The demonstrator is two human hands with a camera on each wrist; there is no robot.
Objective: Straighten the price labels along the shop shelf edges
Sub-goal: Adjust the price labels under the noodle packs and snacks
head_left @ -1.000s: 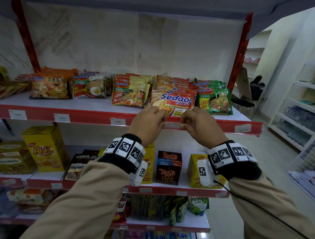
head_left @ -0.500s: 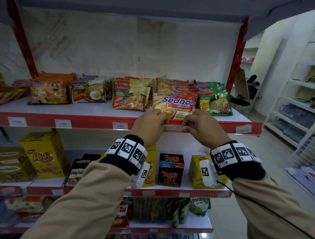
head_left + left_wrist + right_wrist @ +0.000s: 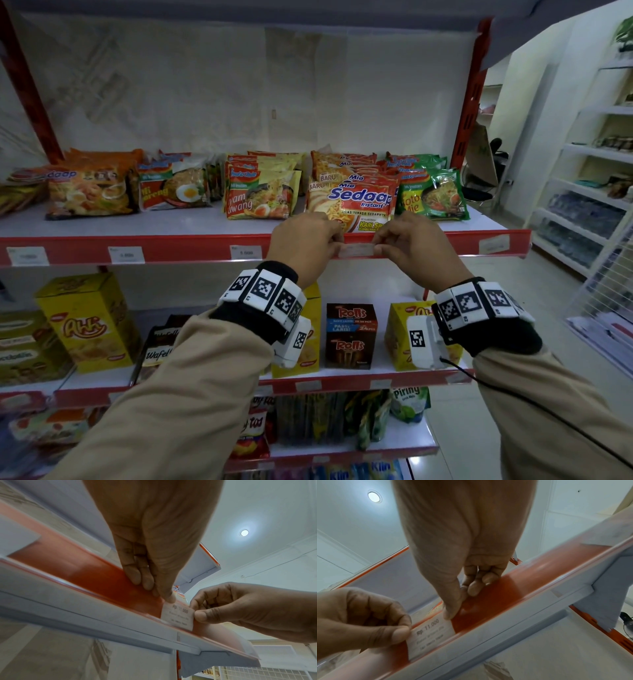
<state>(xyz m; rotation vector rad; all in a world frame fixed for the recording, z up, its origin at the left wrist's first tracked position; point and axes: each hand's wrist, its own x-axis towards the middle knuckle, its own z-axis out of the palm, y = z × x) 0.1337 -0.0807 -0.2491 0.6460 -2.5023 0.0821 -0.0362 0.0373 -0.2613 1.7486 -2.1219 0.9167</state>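
Observation:
A white price label [image 3: 356, 249] reading "Rp 11.000" sits in the red edge strip [image 3: 191, 247] of the noodle shelf. My left hand [image 3: 337, 241] pinches its left end, thumb in front. My right hand [image 3: 378, 241] pinches its right end. In the left wrist view the left hand [image 3: 169, 597] comes down onto the label [image 3: 178, 616] at its upper left corner, and the right hand [image 3: 197, 614] holds the far edge. In the right wrist view the right hand [image 3: 452, 614] is on the label [image 3: 431, 635] at one end and the left hand [image 3: 404, 630] at the other.
Other labels [image 3: 246, 253] [image 3: 126, 254] [image 3: 28, 256] sit along the same strip to the left, one more [image 3: 493, 244] near its right end. Noodle packs [image 3: 356, 202] lie just behind my hands. Boxes of snacks [image 3: 351, 335] stand on the shelf below. An aisle opens to the right.
Both hands have stayed on the same label, with only small shifts at the strip. My head view has moved slightly.

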